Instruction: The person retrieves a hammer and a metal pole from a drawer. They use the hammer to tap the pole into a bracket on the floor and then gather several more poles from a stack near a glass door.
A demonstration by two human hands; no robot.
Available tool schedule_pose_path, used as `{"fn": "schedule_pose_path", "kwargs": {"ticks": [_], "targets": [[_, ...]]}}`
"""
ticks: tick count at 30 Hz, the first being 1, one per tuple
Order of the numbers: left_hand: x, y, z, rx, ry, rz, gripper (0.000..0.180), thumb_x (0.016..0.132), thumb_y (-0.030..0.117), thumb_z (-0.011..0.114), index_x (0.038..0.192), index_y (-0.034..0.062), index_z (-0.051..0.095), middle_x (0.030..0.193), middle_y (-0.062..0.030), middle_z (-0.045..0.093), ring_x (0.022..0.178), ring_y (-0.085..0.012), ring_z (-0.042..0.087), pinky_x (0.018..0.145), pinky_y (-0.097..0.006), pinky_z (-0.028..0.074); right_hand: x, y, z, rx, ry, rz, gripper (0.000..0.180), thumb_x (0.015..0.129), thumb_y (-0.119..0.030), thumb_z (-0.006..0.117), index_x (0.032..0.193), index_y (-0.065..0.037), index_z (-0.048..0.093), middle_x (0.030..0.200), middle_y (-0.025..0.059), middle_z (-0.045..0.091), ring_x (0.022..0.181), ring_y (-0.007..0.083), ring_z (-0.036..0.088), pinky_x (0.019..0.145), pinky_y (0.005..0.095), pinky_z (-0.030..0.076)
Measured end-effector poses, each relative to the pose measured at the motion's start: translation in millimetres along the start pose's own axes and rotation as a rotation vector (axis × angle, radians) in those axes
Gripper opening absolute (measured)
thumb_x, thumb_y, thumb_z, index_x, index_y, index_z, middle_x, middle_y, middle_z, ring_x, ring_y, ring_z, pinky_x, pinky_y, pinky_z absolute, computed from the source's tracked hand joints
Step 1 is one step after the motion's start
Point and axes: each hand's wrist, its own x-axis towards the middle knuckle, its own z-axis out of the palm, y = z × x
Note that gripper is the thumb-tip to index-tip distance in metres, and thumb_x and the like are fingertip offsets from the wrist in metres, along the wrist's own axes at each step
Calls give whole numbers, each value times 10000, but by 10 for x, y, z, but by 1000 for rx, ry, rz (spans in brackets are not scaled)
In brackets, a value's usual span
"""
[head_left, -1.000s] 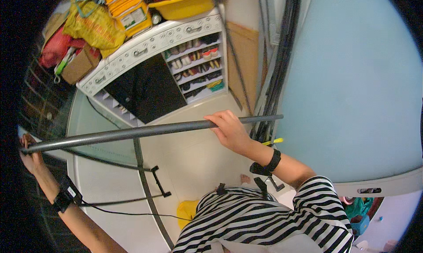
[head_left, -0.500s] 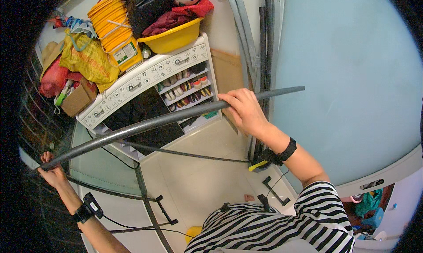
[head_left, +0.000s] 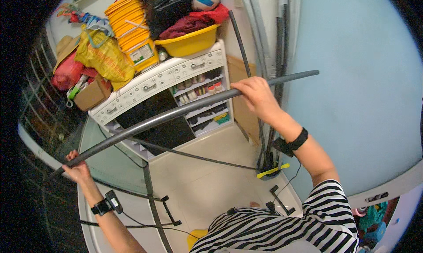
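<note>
A long dark grey tube (head_left: pixel 154 121) runs slantwise across the view, lower at the left and higher at the right. My left hand (head_left: pixel 78 170) is closed around it near its left end. My right hand (head_left: pixel 256 95) grips it from above, with a length of tube sticking out beyond to the right. Both wrists wear black straps with small devices and cables. Behind the tube stands a white shoe cabinet (head_left: pixel 115 100) with flower-patterned drawers and open shelves of shoes.
On the cabinet sit a yellow basin (head_left: pixel 188 43) with cloths, a yellow ribbed container (head_left: pixel 125 26), a black bag (head_left: pixel 166 10) and a yellow bag (head_left: pixel 102 59). Several upright dark tubes (head_left: pixel 281 46) stand beside a frosted panel (head_left: pixel 357 90). Another thin bar (head_left: pixel 198 157) crosses low above the tiled floor (head_left: pixel 198 187).
The surroundings have shifted rightward in the view, and the held tube's right end sits higher. One dark tube now leans leftward, apart from the upright bundle. Both hands keep their grip.
</note>
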Motion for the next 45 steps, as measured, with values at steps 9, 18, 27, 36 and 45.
{"fn": "schedule_pose_path", "kwargs": {"ticks": [9, 18, 27, 36, 45], "targets": [[-519, -151, 59, 63, 160, 49, 576, 848, 595, 325, 755, 64, 527, 701, -122, 551, 693, -292, 532, 725, -465, 432, 88, -18, 18, -34, -110, -72, 452, 665, 44, 555, 1102, -71, 551, 1001, 122, 566, 961, 311, 498, 879, 396, 366], [-661, -221, 141, -90, 347, -27, 506, 873, 559, 325, 868, 67, 445, 738, -96, 502, 689, -232, 502, 756, -416, 480, 7, 358, 163, -124, -147, -170, 380, 781, -9, 509, 1159, -37, 496, 1092, 151, 528, 1035, 323, 471, 954, 408, 309], [-613, -224, 154, -64, 334, -55, 499, 873, 559, 322, 885, 71, 427, 736, -95, 489, 706, -226, 499, 769, -426, 486, 19, 341, 170, -166, -157, -171, 378, 786, -13, 516, 1162, -47, 498, 1109, 140, 535, 1046, 320, 468, 961, 418, 308], [-571, 104, 6, -7, 317, -53, 522, 884, 527, 329, 866, 20, 455, 792, -156, 529, 777, -317, 539, 792, -467, 446, 199, -197, 74, -15, -69, -192, 356, 741, 2, 588, 1091, -42, 541, 999, 126, 571, 954, 303, 519, 890, 383, 366], [299, 408, 698, -126, -246, -253, 198, 824, 57, 506, 954, -67, 422, 998, -218, 452, 1009, -326, 448, 1014, -500, 292, 60, -81, 24, 60, -121, 14, 361, 759, -40, 577, 1116, -70, 527, 966, 134, 558, 912, 304, 505, 799, 367, 399]]}}
